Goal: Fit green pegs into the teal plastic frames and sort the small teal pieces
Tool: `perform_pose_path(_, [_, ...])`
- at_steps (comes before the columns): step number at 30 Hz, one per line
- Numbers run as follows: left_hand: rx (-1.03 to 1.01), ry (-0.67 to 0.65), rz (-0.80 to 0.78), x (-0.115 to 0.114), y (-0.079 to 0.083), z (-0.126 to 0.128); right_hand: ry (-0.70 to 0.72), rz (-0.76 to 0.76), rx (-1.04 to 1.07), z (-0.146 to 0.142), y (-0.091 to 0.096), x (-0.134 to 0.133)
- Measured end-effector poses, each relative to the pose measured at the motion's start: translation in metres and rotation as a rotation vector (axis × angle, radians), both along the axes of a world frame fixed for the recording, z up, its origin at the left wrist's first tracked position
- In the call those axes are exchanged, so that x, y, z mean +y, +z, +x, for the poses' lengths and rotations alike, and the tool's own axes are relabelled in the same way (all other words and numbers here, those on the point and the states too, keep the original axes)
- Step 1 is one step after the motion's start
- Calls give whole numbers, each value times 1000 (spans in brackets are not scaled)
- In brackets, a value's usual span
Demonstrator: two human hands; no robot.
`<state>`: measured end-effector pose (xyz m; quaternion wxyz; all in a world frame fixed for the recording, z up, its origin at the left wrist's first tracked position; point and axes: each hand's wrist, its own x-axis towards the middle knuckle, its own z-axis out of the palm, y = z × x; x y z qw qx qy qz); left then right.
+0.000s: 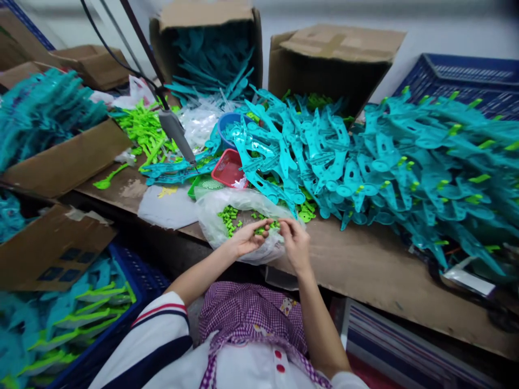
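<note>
Both hands are over the near RH side of the bag [208,222], close tog. L hand [251,239]: palm turned partly up, fingers curled, thumb & index tips abt meeting; can't tell if they grip anything. R hand [295,244]: knuckles up, thumb & index in a pinch pointing left & away from the body, toward L fingertips. Small bit of green [275,223] shows btwn the two sets of tips; can't tell if it's pinched or just lying behind them. Its long axis seems to run roughly side to side, but too small to say which end is which.

Green bits [229,220] lie loose in the bag, main clump on its left, more under & beside the fingers. Stubby pcs, axes every which way, no common direction. Bag sits at the bench's [357,270] front edge, mouth open upward.

Just beyond the bag: green tray [207,183] & red tray [227,168], the red one right of it. Driver [175,132] hangs above, long axis slanting, tip down & to the right, nr the trays. Cloth [167,209] lies left of the bag. Teal pcs [324,154] are heaped to the right, pointing all ways.
</note>
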<state>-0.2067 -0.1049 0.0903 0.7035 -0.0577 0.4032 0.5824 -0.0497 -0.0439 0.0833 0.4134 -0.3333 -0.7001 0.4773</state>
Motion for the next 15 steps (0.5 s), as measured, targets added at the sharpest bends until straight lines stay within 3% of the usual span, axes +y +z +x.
perform_pose_path(2, [289,-49,60,8,16,-29,-160,-198,71,23,-7,0])
perform_pose_path(4, [770,87,107,32,35,-70,-262,-344,145,38,-14,1])
perform_pose_path(6, [1288,255,75,67,48,-114,-257,-411,197,42,-20,1])
perform_pose_path(7, [1461,260,40,85,51,-133,-229,-424,205,41,-22,0])
perform_pose_path(9, [1536,73,-136,116,51,-159,-190,-427,186,40,-27,-6])
perform_pose_path(11, [1478,-78,-178,133,44,-170,-213,-439,156,47,-30,-15])
perform_pose_path(13, [1434,-127,-149,137,38,-171,-239,-470,142,61,-30,-28])
perform_pose_path(15, [1392,-80,-64,134,37,-171,-188,-467,122,76,-27,-39])
